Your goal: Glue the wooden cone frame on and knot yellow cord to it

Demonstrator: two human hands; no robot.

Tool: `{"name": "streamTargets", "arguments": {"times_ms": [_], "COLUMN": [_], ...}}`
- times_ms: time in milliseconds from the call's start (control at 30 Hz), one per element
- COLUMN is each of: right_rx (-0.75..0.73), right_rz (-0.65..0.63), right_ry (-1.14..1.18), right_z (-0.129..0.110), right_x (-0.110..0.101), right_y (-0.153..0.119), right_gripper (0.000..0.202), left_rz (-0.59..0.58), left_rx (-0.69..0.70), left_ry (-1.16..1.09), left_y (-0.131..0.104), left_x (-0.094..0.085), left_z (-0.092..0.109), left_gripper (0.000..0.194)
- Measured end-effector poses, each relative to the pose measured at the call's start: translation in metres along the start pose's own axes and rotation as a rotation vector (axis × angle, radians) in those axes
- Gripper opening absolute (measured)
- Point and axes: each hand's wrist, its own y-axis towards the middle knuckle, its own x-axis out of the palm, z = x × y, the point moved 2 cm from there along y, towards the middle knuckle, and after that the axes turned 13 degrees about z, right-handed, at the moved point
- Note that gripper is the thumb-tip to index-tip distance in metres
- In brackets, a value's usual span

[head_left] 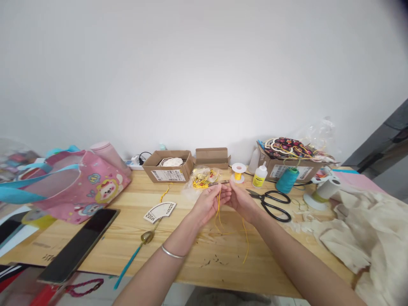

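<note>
My two hands meet above the middle of the wooden table, fingertips close together. My left hand [213,203] is closed in a pinch on a thin yellow cord [245,246], whose strands hang down below the fingers. Close beside it, my right hand [240,200] also pinches at the cord, and one loose end dangles under its wrist. A thin dark piece [218,182] shows at the fingertips; its kind is not clear. Just right of my right hand lie black-handled scissors [270,204]. A spool of yellow cord [238,173] stands behind the hands.
Left on the table lie a fan-shaped wooden pendant [160,211] with a teal tassel [128,265], a phone [79,246] and a pink bag [95,182]. Cardboard boxes [167,174] line the wall. Rightward are a glue bottle [260,175], teal thread [287,180] and beige cloth [360,225].
</note>
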Motion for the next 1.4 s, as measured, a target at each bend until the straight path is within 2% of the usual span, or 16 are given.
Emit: {"name": "streamTargets", "arguments": {"times_ms": [67, 133, 267, 367, 533, 767, 900, 1000, 1133, 1233, 1400], "right_rx": [0.157, 0.240, 0.214, 0.171, 0.202, 0.307, 0.319, 0.305, 0.244, 0.219, 0.141], "right_rz": [-0.080, -0.122, -0.215, -0.227, -0.263, -0.250, -0.214, -0.193, -0.193, -0.209, -0.159], "right_ry": [-0.011, -0.054, -0.136, -0.138, -0.019, -0.147, -0.223, -0.204, -0.216, -0.264, -0.285], "right_z": [0.007, 0.012, 0.017, 0.021, 0.026, 0.034, 0.040, 0.041, 0.041, 0.041, 0.040], "right_x": [-0.004, -0.008, -0.010, -0.008, -0.011, -0.022, -0.027, -0.032, -0.035, -0.035, -0.034], "right_y": [-0.008, -0.018, -0.041, -0.052, -0.050, -0.034, -0.028, -0.027, -0.027, -0.028, -0.025], "right_gripper": [0.042, 0.044, 0.038, 0.034, 0.026, 0.027, 0.030, 0.027, 0.028, 0.035, 0.044], "left_rz": [0.076, 0.135, 0.204, 0.241, 0.161, 0.081, 0.041, 0.089, 0.148, 0.162, 0.110], "left_rx": [-0.022, -0.022, 0.000, -0.026, -0.107, -0.220, -0.204, -0.140, -0.115, -0.108, -0.115], "left_ry": [-0.096, -0.155, -0.193, -0.250, -0.355, -0.360, -0.239, -0.153, -0.164, -0.176, -0.083], "left_y": [0.005, 0.009, 0.016, 0.022, 0.028, 0.028, 0.026, 0.026, 0.030, 0.030, 0.020], "left_x": [-0.001, -0.002, -0.002, -0.002, -0.006, -0.018, -0.025, -0.034, -0.044, -0.044, -0.038], "left_z": [-0.004, -0.005, -0.002, 0.003, 0.016, 0.026, 0.021, 0.015, 0.005, -0.002, -0.016], "left_gripper": [0.013, 0.012, 0.012, 0.013, 0.013, 0.018, 0.023, 0.024, 0.022, 0.020, 0.022]}}
